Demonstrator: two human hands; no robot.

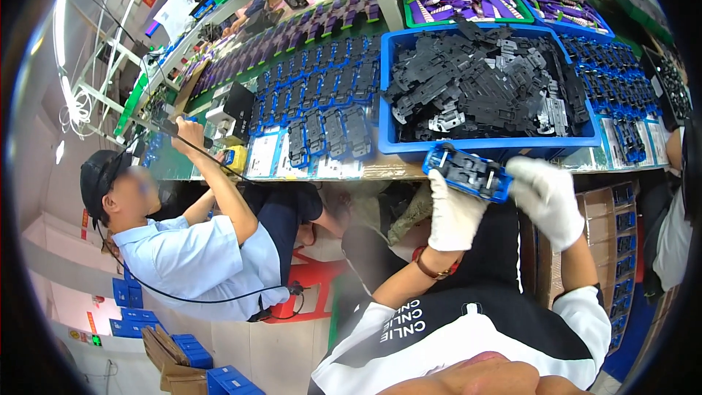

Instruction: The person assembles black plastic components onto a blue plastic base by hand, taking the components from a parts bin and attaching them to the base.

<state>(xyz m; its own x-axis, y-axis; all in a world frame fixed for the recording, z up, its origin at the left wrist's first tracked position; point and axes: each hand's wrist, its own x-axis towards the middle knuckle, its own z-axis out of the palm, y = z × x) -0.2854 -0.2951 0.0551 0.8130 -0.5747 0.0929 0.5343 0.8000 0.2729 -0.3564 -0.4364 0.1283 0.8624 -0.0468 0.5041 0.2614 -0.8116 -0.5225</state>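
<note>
My left hand (457, 216), in a white glove, grips a blue toy car body (472, 172) with its black underside turned up. Wheel axles show across that underside. Beside the car's right end is my right hand (548, 203), also gloved in white, its fingers curled in and slightly blurred. Whether they touch the car or pinch something small is hidden. Just beyond my hands, a blue bin (488, 148) on the bench holds a heap of black plastic chassis plates (468, 80).
Rows of blue-and-black car bodies (329, 132) stand on the bench left of the bin, more (610, 77) on its right. Behind is a green bin (468, 20) of purple parts. A seated co-worker (197, 249) works at left. A partitioned carton (596, 249) is at my right.
</note>
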